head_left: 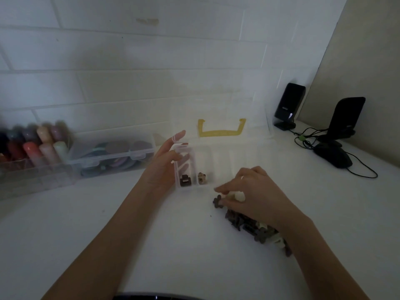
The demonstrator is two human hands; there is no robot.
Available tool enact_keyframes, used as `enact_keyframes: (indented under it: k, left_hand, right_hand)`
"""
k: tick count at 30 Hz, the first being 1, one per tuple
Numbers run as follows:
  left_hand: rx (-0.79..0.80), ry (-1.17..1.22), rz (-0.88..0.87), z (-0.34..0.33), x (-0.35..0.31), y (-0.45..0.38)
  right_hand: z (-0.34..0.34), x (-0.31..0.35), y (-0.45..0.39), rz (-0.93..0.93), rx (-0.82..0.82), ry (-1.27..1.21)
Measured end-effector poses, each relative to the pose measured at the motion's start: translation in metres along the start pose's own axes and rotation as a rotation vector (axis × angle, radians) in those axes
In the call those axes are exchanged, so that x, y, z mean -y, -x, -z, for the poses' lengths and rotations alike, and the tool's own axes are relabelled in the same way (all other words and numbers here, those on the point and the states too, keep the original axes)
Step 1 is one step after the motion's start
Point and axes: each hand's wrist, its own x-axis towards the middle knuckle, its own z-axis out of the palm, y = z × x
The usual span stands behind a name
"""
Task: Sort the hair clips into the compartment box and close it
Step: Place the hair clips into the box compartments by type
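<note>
- White table (151, 245): carries every item below.
- Clear compartment box (227, 156): open, lid with yellow handle (220, 129) raised behind it, standing at table centre.
- Left hand (166, 161): fingers straight and slightly apart, resting against the box's left end.
- Right hand (249, 191): fingertips drawn together, pinching at a pale clip (234, 195) on the pile.
- Pile of hair clips (249, 226): loose on the table, before the box.
- Dark clip (185, 180) and brown clip (202, 178): in the two leftmost compartments.
</note>
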Motion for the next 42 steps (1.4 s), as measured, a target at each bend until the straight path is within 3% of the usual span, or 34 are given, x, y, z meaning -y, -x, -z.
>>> enact_keyframes:
  k: [6, 10, 13, 16, 20, 23, 25, 31, 36, 42]
  left_hand:
    - [0.034, -0.009, -0.005, 0.003, -0.001, -0.002]
    - [0.007, 0.008, -0.006, 0.003, 0.001, -0.003]
    - [0.005, 0.007, -0.013, 0.002, 0.001, -0.002]
    - [0.012, -0.020, -0.002, 0.000, 0.001, -0.001]
    - [0.014, -0.012, -0.001, -0.004, 0.002, 0.000]
    - [0.029, -0.024, -0.014, -0.005, 0.003, 0.002]
    - [0.039, -0.032, -0.014, -0.004, 0.003, 0.002]
    - [0.024, -0.008, 0.001, -0.001, 0.002, 0.000]
    - [0.031, 0.007, 0.005, 0.000, -0.001, 0.001]
    - [-0.005, 0.050, 0.021, 0.001, 0.000, -0.002]
  right_hand:
    - [-0.006, 0.007, -0.006, 0.001, 0.032, 0.002]
    - [-0.009, 0.007, -0.006, -0.097, -0.109, -0.339]
    - [-0.011, 0.008, -0.005, -0.096, -0.323, -0.454]
    - [-0.014, 0.013, -0.009, -0.093, -0.499, -0.402]
    - [-0.021, 0.017, -0.028, -0.066, -0.652, -0.105]
    - [-0.029, 0.018, -0.037, -0.137, -0.586, 0.192]
    - [-0.032, 0.018, -0.033, -0.144, -0.519, 0.253]
    - [0.006, 0.000, -0.008, -0.142, -0.386, -0.350]
    - [0.014, -0.018, 0.005, -0.235, -0.137, -0.163]
    - [0.012, -0.018, 0.006, -0.194, -0.130, -0.142]
